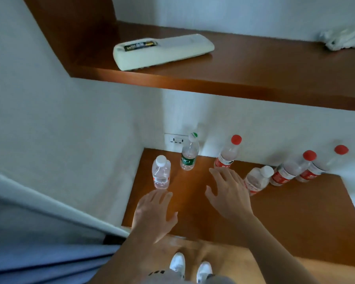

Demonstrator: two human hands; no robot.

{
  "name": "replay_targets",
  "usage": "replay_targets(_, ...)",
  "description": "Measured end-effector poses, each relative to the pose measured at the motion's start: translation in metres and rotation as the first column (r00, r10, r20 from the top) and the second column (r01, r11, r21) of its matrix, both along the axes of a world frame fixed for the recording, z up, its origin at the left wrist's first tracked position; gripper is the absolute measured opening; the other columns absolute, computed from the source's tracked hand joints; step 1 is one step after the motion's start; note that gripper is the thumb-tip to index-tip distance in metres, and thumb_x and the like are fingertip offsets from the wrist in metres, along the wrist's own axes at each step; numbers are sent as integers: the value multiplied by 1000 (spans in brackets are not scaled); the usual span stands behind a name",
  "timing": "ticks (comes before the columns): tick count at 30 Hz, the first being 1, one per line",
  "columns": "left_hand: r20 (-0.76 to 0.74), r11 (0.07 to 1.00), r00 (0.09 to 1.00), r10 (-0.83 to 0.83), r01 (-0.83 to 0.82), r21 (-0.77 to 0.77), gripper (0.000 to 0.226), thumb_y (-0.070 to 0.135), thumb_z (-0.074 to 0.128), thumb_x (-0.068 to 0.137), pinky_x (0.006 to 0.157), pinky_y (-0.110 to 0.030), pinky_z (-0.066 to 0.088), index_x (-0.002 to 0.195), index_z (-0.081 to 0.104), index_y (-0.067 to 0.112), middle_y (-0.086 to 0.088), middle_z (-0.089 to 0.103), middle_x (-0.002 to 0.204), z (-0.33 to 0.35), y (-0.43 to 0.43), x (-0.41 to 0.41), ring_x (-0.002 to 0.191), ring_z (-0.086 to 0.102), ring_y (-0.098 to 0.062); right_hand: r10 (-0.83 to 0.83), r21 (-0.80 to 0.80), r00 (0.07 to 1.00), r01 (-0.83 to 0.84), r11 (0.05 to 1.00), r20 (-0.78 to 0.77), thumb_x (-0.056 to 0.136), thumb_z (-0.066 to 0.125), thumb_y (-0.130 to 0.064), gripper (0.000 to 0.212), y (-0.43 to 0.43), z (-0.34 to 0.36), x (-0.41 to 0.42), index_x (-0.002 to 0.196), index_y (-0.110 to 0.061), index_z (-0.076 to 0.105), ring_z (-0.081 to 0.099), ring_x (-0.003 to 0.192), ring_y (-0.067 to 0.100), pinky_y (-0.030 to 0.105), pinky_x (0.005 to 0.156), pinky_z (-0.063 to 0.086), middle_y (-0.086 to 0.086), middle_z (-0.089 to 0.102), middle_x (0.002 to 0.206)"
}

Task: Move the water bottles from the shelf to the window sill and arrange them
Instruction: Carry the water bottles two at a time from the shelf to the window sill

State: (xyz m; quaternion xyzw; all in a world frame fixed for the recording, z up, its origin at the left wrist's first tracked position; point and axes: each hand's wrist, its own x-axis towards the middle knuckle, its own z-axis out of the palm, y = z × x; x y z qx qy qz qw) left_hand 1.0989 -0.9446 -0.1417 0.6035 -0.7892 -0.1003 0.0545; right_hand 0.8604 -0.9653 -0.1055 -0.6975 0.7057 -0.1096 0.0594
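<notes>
Hands first: left hand (154, 212) and right hand (228, 193) were both spread wide, fingers loose, gripping nothing, over the glossy brown wooden shelf (295, 212). Clear plastic water bottles (289, 171) stood on it: a stubby white-capped bottle (161, 173) just beyond the left hand, a green-labelled bottle (190, 156) and a red-capped bottle (226, 155) against the white wall (70, 119).

On the lower shelf (275, 222), the leftmost bottle (161, 173) stands just beyond your left hand (154, 214). The second bottle (190, 154) is behind it, before the socket (176, 140). Your right hand (228, 193) is before the third bottle (226, 154). A cluster of three bottles (291, 169) stands to its right. On the upper shelf (254, 64) lie a remote (162, 51) at the left and a cloth (340, 37) at the far right.
</notes>
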Motion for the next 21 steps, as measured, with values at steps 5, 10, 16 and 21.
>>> replay_targets(5,-66,975,975,214,-217,-41,62,58,72,74,88,-42,55,124,63,23,-1,70,120,-25,-10,21,109,67,-23,61,46,996,-64,997,57,92,56,-51,58,-36,-26,-5,141,-23,48,51,132,22,44,110,44,1,55,141)
replay_targets(10,-162,890,876,455,-440,120,93,69,69,74,104,-48,45,149,35,25,-4,49,148,-28,-40,15,132,51,-27,24,142,985,-49,989,170,86,64,-61,76,-79,-52,-6,146,-22,40,49,135,21,39,109,44,1,51,147)
replay_targets(16,-457,844,710,535,-460,275,115,69,79,61,107,-44,46,152,19,32,4,40,154,-53,-84,6,139,41,-21,-141,204,846,40,978,514,65,80,-69,107,-124,-76,8,149,-22,33,48,133,22,37,104,43,5,51,146)
replay_targets(21,-572,907,706,417,-363,213,107,72,76,58,94,-11,47,146,26,38,20,48,131,-66,-105,2,121,53,-9,-172,175,703,69,982,690,61,90,-53,102,-140,-83,25,144,-24,38,50,128,19,41,107,46,1,53,141)
